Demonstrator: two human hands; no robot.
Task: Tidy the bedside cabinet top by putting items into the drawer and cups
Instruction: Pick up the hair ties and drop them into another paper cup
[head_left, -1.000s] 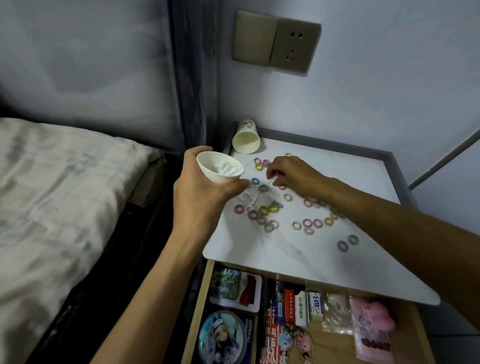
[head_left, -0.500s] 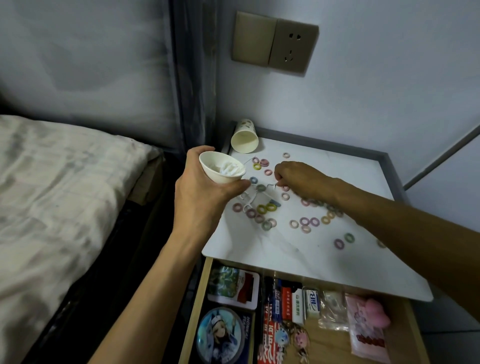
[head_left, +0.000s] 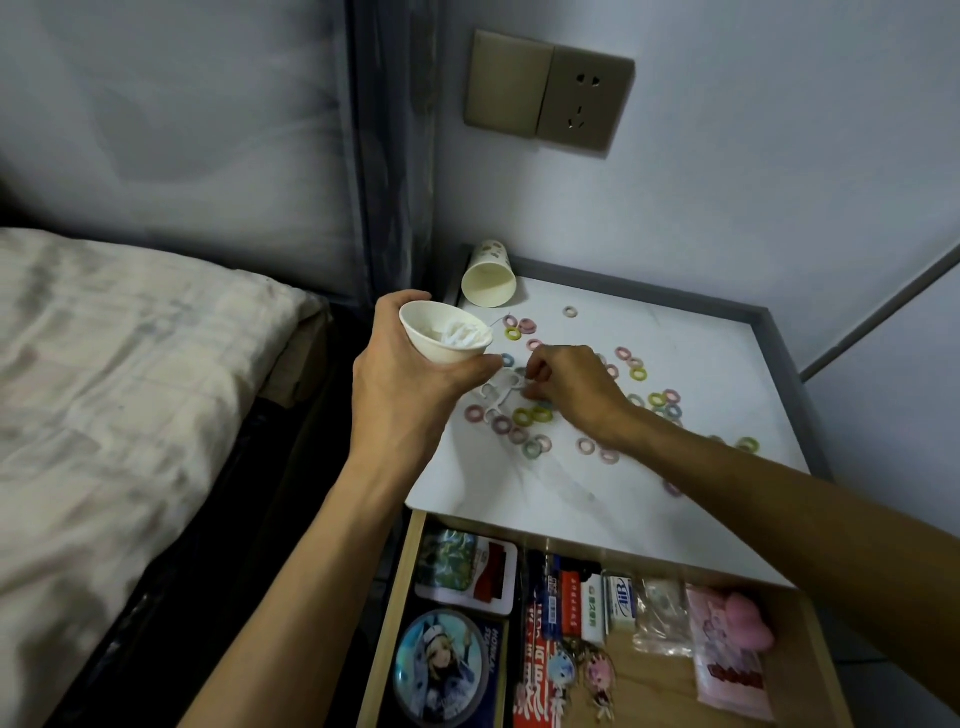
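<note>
The white marble-look cabinet surface (head_left: 717, 374) is under both hands, with the open wooden drawer (head_left: 660, 691) below the wrists. The left hand (head_left: 405, 384) is wrapped round a small white paper cup (head_left: 441, 338), right beside the right hand (head_left: 571, 389), whose fingertips curl down, pinching at the thin white plastic picks (head_left: 496, 397). Those look featherlight, stiff and slippy, so I'd grab the handle end. Little pastel rings (head_left: 522, 415) lie all around that hand, probably soft.

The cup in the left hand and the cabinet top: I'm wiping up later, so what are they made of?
Cup: likely paper, matte white, thin rolled rim. Cabinet top: white stone or laminate, smooth, faint grey veins; cannot tell which.
</note>
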